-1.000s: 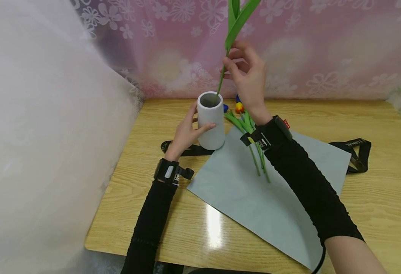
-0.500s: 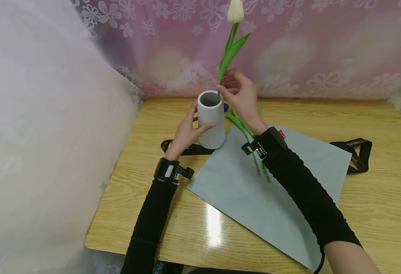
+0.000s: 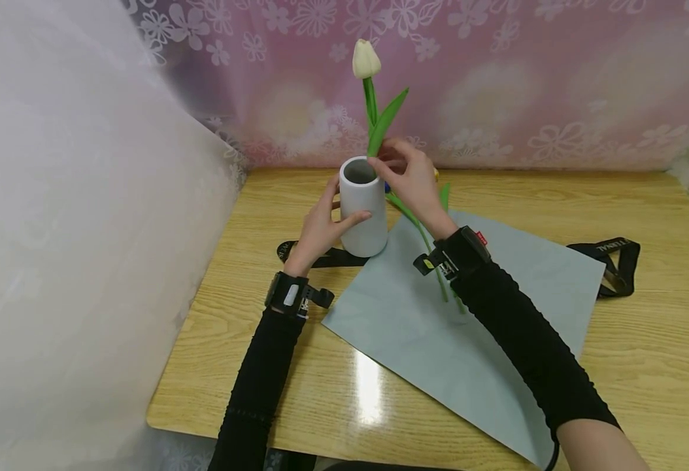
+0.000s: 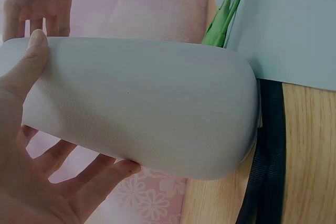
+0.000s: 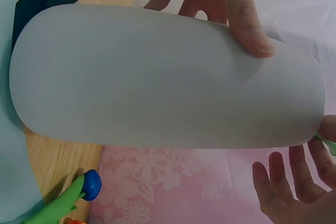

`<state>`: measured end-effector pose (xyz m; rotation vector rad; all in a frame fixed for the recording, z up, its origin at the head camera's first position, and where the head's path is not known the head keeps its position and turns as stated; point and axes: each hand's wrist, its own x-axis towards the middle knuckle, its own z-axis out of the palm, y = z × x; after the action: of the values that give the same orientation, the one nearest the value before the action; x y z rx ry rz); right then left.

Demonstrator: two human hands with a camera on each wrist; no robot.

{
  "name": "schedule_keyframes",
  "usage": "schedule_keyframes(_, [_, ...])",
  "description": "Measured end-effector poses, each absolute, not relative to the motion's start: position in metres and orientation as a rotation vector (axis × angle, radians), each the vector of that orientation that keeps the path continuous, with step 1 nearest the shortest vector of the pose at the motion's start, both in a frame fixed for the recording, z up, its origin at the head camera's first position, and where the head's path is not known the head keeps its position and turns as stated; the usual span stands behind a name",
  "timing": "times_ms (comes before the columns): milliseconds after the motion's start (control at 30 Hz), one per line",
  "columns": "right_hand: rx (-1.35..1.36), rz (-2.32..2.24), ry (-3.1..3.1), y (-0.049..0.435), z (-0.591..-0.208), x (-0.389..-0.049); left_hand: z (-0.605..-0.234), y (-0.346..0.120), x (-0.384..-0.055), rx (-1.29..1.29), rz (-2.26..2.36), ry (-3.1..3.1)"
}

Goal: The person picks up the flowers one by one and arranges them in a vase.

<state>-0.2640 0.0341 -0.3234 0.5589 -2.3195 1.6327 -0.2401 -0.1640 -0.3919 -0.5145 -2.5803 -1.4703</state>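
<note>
A white vase [image 3: 363, 219] stands upright on the table's far part. My left hand [image 3: 321, 229] grips it from the left, thumb across its front and fingers around its far side. At the vase's rim, my right hand [image 3: 410, 175] pinches a white tulip [image 3: 367, 60] low on its green stem, just under the leaves. The tulip stands nearly upright with its lower stem inside the vase, hidden by the wall. In the right wrist view a bit of green stem [image 5: 328, 142] shows between thumb and fingers at the mouth. Other tulips [image 3: 423, 239] lie beside the vase, partly behind my right hand.
A grey-green paper sheet [image 3: 438, 353] lies on the wooden table [image 3: 221, 366] under the loose stems. Black straps lie left of the vase [image 3: 335, 258] and at the right [image 3: 615, 268]. A pink floral curtain [image 3: 527, 85] hangs behind the table's back edge.
My right hand has come down to the rim, and the tulip has sunk deeper into the vase, its white bloom now in full view. The left hand and vase stay put.
</note>
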Motion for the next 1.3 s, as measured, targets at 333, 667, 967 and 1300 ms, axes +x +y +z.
schedule_keyframes(333, [0.519, 1.635, -2.331, 0.032, -0.328, -0.262, -0.392, -0.163, -0.241, -0.512, -1.464, -2.586])
schedule_keyframes(667, [0.514, 1.597, -2.233, 0.049, -0.316, -0.256, -0.393, -0.163, -0.24, -0.481, -1.489, -2.603])
schedule_keyframes(967, [0.518, 1.737, -2.029, 0.081, -0.3, -0.245, -0.391, -0.164, -0.24, -0.479, -1.488, -2.608])
schedule_keyframes(1300, [0.463, 1.491, -2.115, 0.117, -0.328, -0.247, -0.391, -0.162, -0.24, -0.48, -1.482, -2.621])
